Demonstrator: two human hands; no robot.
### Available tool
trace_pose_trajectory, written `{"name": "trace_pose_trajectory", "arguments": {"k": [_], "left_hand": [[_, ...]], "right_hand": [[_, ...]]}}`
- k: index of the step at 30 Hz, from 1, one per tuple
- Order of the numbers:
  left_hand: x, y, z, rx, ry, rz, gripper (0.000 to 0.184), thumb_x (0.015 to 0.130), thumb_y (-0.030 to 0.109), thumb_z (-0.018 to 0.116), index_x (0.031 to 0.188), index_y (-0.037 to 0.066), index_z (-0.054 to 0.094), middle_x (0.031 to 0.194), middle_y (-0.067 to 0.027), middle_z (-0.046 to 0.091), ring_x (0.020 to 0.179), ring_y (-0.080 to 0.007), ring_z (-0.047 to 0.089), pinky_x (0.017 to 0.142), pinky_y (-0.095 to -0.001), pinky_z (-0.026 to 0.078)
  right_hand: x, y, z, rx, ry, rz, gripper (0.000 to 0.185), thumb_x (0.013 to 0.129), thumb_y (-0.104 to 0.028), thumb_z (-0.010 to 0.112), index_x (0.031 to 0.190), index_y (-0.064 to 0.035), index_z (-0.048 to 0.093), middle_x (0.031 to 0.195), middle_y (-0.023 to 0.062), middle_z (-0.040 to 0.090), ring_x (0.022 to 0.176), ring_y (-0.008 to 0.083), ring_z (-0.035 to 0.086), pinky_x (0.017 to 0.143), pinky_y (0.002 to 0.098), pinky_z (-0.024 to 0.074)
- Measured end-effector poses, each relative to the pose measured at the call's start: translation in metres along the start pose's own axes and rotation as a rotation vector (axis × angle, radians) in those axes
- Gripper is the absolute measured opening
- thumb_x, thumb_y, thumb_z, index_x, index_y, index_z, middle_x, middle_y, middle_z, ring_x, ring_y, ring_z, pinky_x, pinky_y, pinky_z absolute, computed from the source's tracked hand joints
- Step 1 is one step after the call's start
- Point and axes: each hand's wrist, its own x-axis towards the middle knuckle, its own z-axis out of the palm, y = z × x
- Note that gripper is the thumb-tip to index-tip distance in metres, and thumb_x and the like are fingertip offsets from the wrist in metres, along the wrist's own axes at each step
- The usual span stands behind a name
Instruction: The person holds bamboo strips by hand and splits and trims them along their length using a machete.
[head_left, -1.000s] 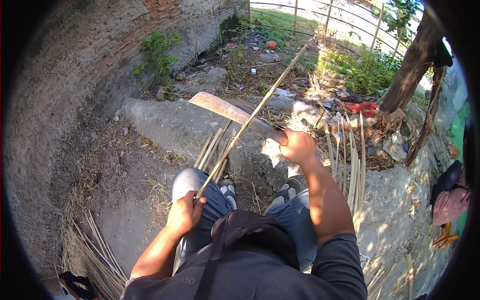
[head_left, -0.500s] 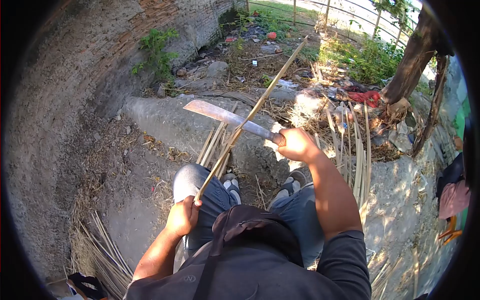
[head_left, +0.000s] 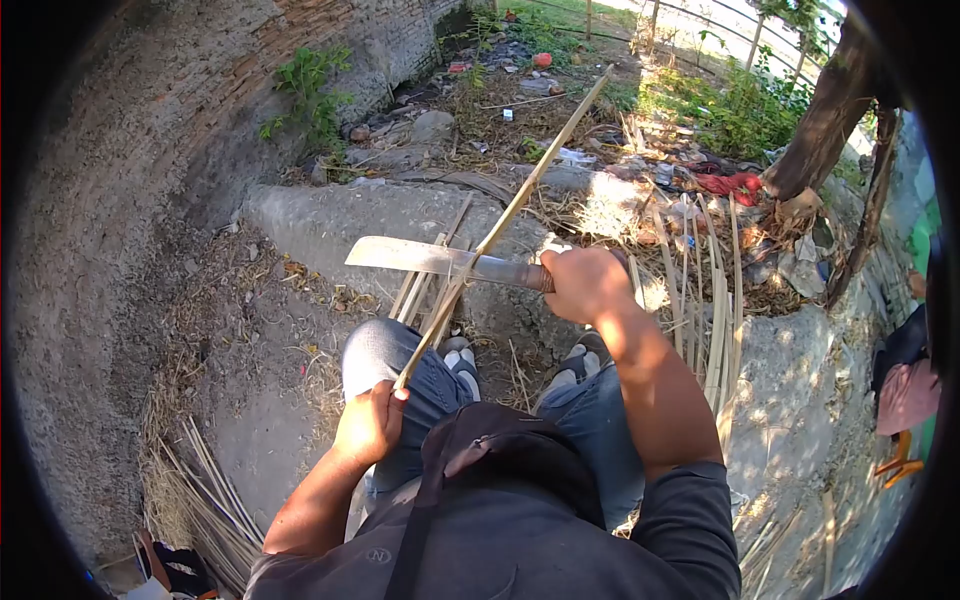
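Note:
My left hand [head_left: 370,422] is closed round the lower end of a long bamboo strip [head_left: 545,167], beside my left knee. The strip slants up and away to the right. My right hand [head_left: 585,285] grips the handle of a machete [head_left: 408,254], whose broad, worn blade points left. Blade and strip cross a little beyond my knees, and the blade appears to touch the strip there. Several more bamboo strips [head_left: 412,295] lie just past my left knee, partly hidden by the blade and the held strip.
Bamboo strips [head_left: 718,320] lean at the right, and a bundle of thin slivers [head_left: 215,490] lies at the lower left. A rough wall [head_left: 120,200] rises on the left. A low concrete ledge [head_left: 310,218] runs ahead; a tree trunk [head_left: 825,120] stands at the right.
The machete has shifted slightly left and down along the strip, and its blade has swung closer to level. My right hand has turned with it. My left hand has hardly moved.

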Motion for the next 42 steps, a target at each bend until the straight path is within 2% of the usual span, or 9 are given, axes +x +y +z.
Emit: {"name": "trace_pose_trajectory", "arguments": {"k": [5, 7, 8, 11, 17, 21, 26, 32, 42], "left_hand": [[0.01, 0.018, -0.014, 0.009, -0.016, 0.107, 0.034, 0.106, 0.032, 0.052, 0.098, 0.001, 0.06, 0.078, -0.0273, 0.067, 0.077, -0.0495, 0.068, 0.067, -0.0554, 0.053], [0.005, 0.007, -0.021, 0.078, -0.018, 0.069, 0.034, 0.106, 0.033, 0.051, 0.098, 0.001, 0.06, 0.078, -0.026, 0.067, 0.076, -0.0489, 0.067, 0.066, -0.0554, 0.053], [0.001, 0.001, -0.023, 0.108, -0.019, 0.046, 0.034, 0.107, 0.033, 0.05, 0.098, 0.001, 0.06, 0.078, -0.0254, 0.067, 0.075, -0.0486, 0.067, 0.066, -0.0553, 0.053], [0.002, 0.01, -0.029, 0.057, 0.028, 0.117, 0.034, 0.106, 0.033, 0.05, 0.097, 0.002, 0.06, 0.074, -0.0251, 0.066, 0.072, -0.0492, 0.066, 0.065, -0.0566, 0.052], [0.007, 0.008, -0.021, 0.109, -0.038, -0.004, 0.031, 0.105, 0.029, 0.05, 0.095, 0.002, 0.061, 0.078, -0.0277, 0.067, 0.078, -0.0505, 0.066, 0.069, -0.0579, 0.05], [0.002, -0.005, -0.016, 0.128, -0.06, -0.003, 0.031, 0.105, 0.029, 0.052, 0.098, 0.001, 0.062, 0.078, -0.0281, 0.068, 0.077, -0.05, 0.067, 0.069, -0.0577, 0.053], [-0.003, -0.01, -0.014, 0.099, -0.045, 0.001, 0.029, 0.104, 0.027, 0.052, 0.097, 0.0, 0.061, 0.079, -0.0287, 0.068, 0.078, -0.0497, 0.067, 0.069, -0.0566, 0.053], [-0.002, -0.007, -0.018, 0.089, 0.075, 0.046, 0.025, 0.104, 0.024, 0.053, 0.096, 0.001, 0.061, 0.079, -0.0269, 0.067, 0.075, -0.0493, 0.066, 0.067, -0.0564, 0.052], [0.001, -0.006, -0.021, 0.127, 0.13, 0.104, 0.023, 0.102, 0.024, 0.055, 0.098, 0.003, 0.06, 0.08, -0.0252, 0.068, 0.074, -0.0489, 0.066, 0.065, -0.0554, 0.052]], "right_hand": [[0.007, -0.01, 0.013, -0.087, 0.138, -0.17, 0.02, 0.081, -0.023, 0.071, 0.097, -0.0123, 0.067, 0.086, 0.0116, 0.074, 0.087, 0.0323, 0.074, 0.082, 0.0462, 0.0564], [0.017, 0.029, 0.024, -0.044, 0.34, -0.135, 0.015, 0.083, -0.025, 0.07, 0.091, -0.0125, 0.067, 0.079, 0.0127, 0.072, 0.081, 0.0343, 0.073, 0.08, 0.0484, 0.0559], [0.019, 0.044, 0.022, 0.083, 0.369, 0.041, 0.016, 0.085, -0.026, 0.066, 0.091, -0.0117, 0.067, 0.081, 0.015, 0.072, 0.082, 0.0361, 0.072, 0.081, 0.0505, 0.0555], [0.022, 0.045, 0.02, 0.19, 0.253, 0.278, 0.018, 0.087, -0.025, 0.062, 0.098, -0.0133, 0.069, 0.097, 0.0158, 0.074, 0.095, 0.0377, 0.071, 0.086, 0.0496, 0.0557], [0.016, 0.046, 0.016, 0.355, -0.076, 0.284, 0.022, 0.086, -0.027, 0.061, 0.1, -0.0121, 0.07, 0.106, 0.0169, 0.073, 0.103, 0.036, 0.07, 0.092, 0.0466, 0.0546], [0.011, 0.036, 0.021, -0.07, 0.234, 0.087, 0.018, 0.082, -0.02, 0.065, 0.092, -0.0061, 0.068, 0.088, 0.0192, 0.073, 0.09, 0.0365, 0.072, 0.086, 0.0482, 0.055], [0.013, 0.02, 0.014, 0.033, 0.036, 0.206, 0.028, 0.083, -0.02, 0.066, 0.107, -0.0083, 0.066, 0.094, 0.018, 0.073, 0.094, 0.0374, 0.072, 0.087, 0.0494, 0.0563], [0.005, 0.016, 0.002, 0.073, 0.138, 0.216, 0.02, 0.088, -0.021, 0.064, 0.104, -0.01, 0.067, 0.095, 0.0146, 0.074, 0.093, 0.0365, 0.073, 0.084, 0.0494, 0.0576], [-0.007, 0.032, 0.0, 0.08, 0.301, 0.15, 0.021, 0.083, -0.022, 0.068, 0.101, -0.0105, 0.068, 0.091, 0.0151, 0.074, 0.091, 0.0358, 0.072, 0.084, 0.0486, 0.0574]]}}
